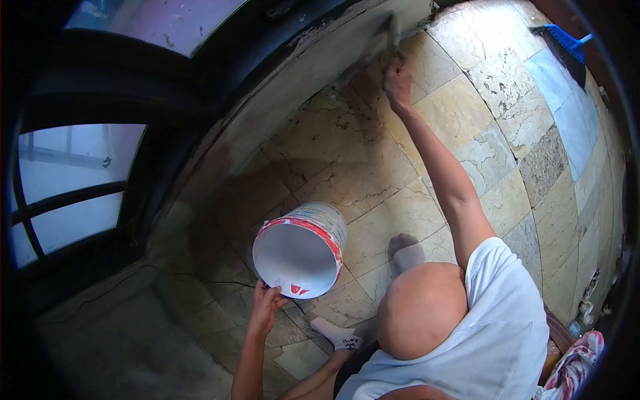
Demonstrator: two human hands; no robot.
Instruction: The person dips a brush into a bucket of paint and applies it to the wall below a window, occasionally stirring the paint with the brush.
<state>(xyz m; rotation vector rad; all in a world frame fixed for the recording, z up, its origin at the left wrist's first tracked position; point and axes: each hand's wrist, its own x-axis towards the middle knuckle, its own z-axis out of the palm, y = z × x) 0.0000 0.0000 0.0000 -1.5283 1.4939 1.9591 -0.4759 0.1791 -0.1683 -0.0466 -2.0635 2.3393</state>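
My left hand [266, 307] grips the near rim of a white bucket [339, 223], thumb over the edge. The bucket stands tilted, its mouth towards me; red smears mark its rim, and its visible inside is pale. Stretched far forward, my right hand [399, 81] is closed around a paintbrush [395, 33]. The brush is blurred and overlaps the low pale wall [333, 57] below the dark frame.
Dark-framed window panes [80, 160] line the left side. Stone floor tiles [460, 110] spread out ahead and to the right. A blue broom [567, 41] lies at the far right. Patterned cloth [577, 367] is bundled at the lower right. My socked feet [407, 253] are near the bucket.
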